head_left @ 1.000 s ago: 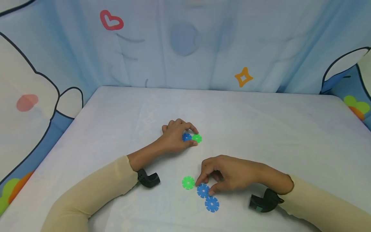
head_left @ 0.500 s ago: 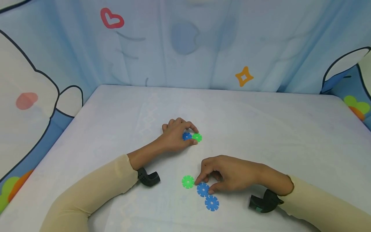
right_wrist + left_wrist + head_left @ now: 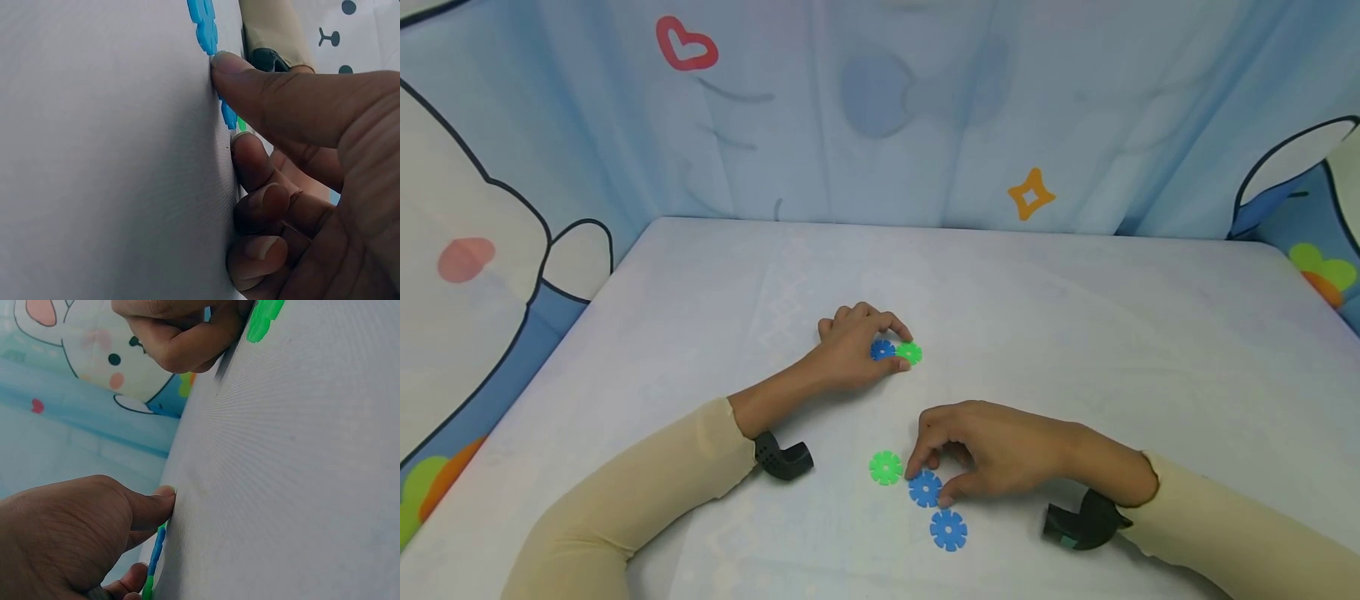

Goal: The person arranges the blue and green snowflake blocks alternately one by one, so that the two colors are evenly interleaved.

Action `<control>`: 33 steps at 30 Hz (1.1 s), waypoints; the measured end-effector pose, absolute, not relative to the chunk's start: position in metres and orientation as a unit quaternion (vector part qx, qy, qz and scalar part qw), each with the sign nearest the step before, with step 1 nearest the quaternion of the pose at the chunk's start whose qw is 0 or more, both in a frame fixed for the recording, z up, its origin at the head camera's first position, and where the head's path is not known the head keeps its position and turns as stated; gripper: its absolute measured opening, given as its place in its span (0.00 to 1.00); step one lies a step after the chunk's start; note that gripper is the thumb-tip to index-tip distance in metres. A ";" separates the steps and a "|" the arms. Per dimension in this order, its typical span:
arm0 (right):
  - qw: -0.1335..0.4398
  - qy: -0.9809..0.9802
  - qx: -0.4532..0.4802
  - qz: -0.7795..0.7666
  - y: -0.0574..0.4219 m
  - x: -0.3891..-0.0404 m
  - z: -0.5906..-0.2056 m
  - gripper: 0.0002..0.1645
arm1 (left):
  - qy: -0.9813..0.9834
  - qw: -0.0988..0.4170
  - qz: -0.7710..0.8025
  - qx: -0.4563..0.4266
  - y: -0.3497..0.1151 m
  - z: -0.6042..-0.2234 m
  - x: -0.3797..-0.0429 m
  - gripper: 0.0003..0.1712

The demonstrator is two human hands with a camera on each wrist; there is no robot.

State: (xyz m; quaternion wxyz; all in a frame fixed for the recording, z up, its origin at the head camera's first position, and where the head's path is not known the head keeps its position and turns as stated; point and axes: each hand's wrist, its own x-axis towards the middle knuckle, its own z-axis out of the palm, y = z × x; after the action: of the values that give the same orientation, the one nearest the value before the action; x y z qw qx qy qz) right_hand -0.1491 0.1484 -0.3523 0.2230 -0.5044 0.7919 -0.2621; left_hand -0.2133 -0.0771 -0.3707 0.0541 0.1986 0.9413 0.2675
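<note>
My left hand (image 3: pixel 853 354) curves round a blue snowflake disc (image 3: pixel 882 350) and a green snowflake disc (image 3: pixel 909 353), which lie side by side on the cloth. Its thumb and index finger pinch the green one at opposite edges. Nearer the front, my right hand (image 3: pixel 992 450) pinches a blue notched disc (image 3: pixel 924 488) between thumb and index fingertip, flat on the table. Just left of that index finger lies a loose green disc (image 3: pixel 885 468). Another blue disc (image 3: pixel 948 531) rests below the right thumb, a narrow gap from the pinched one. The left palm may hide further discs.
White cloth covers the table (image 3: pixel 1112 333). A light blue patterned curtain (image 3: pixel 865 100) hangs behind its far edge. Black wrist cameras sit at the left cuff (image 3: pixel 784 457) and the right cuff (image 3: pixel 1086 521).
The front blue disc has shifted slightly toward the near edge, so a small gap shows between it and the pinched blue disc. Both hands stay almost in place.
</note>
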 end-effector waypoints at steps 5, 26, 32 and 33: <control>0.224 0.796 -0.498 -0.261 0.148 -0.148 -0.353 0.18 | 0.941 0.055 0.268 0.198 -0.077 -0.371 -0.213 0.17; 0.222 0.816 -0.477 -0.240 0.147 -0.143 -0.350 0.19 | 0.942 0.054 0.266 0.199 -0.077 -0.369 -0.213 0.17; 0.221 0.809 -0.485 -0.248 0.147 -0.142 -0.350 0.19 | 0.941 0.053 0.266 0.200 -0.077 -0.369 -0.212 0.17; 0.220 0.808 -0.487 -0.250 0.147 -0.142 -0.350 0.19 | 0.942 0.053 0.266 0.200 -0.077 -0.369 -0.212 0.17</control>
State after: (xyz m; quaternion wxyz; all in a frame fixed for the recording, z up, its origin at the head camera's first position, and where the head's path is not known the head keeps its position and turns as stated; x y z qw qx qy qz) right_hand -0.1424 0.1468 -0.3502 0.2200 -0.4868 0.8077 -0.2496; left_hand -0.2123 -0.0769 -0.3689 0.0531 0.1997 0.9416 0.2660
